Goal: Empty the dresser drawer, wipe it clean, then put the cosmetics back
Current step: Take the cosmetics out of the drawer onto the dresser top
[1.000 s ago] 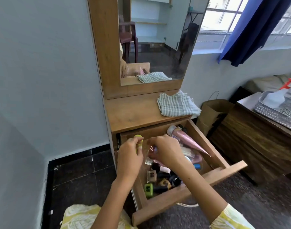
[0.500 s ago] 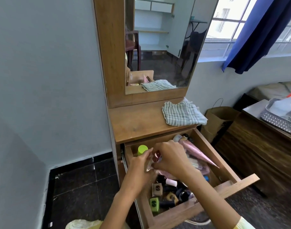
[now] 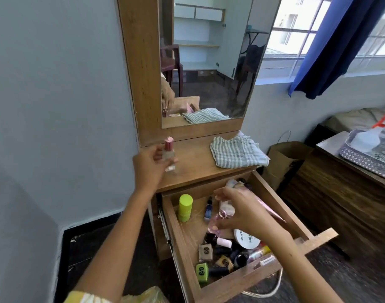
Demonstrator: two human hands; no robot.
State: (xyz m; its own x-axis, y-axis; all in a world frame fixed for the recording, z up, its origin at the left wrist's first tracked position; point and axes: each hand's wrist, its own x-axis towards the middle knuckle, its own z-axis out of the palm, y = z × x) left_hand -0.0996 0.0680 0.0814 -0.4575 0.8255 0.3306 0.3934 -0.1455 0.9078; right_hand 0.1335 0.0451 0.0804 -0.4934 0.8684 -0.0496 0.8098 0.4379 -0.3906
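A: What's the biggest thing here?

B: The wooden dresser [image 3: 141, 68] with its tall mirror [image 3: 209, 62]. Its worktop [image 3: 193, 162] carries a folded grey-and-white striped cloth [image 3: 237, 152] on the right side. Below, the drawer [image 3: 231, 283] is pulled fully out.

A: Is it empty?

B: No, cosmetics lie all through it. A lime-green cylindrical container [image 3: 185, 207] stands upright near the back left corner, and a small dark blue dropper bottle [image 3: 208, 209] sits just right of it. Nearer the front lies a white round jar [image 3: 247, 238].

A: Any writing?

B: On the jar lid, "ZUD…" and "NAIL" can be read; the rest is hidden under the wrist. Beside it, a beige nail polish [image 3: 205, 251] and a green nail polish [image 3: 202, 272] each show a hexagonal "S" logo, among several dark-capped bottles heaped at the front.

A: And the hands?

B: The left hand [image 3: 148, 169] is raised over the worktop's left end, its fingers pinching a small clear glass bottle with a pink cap [image 3: 168, 153], held upright. The right hand [image 3: 244, 213] is down inside the drawer, fingers closed on a pale pink bottle [image 3: 217, 221]; it is blurred, so no label is legible.
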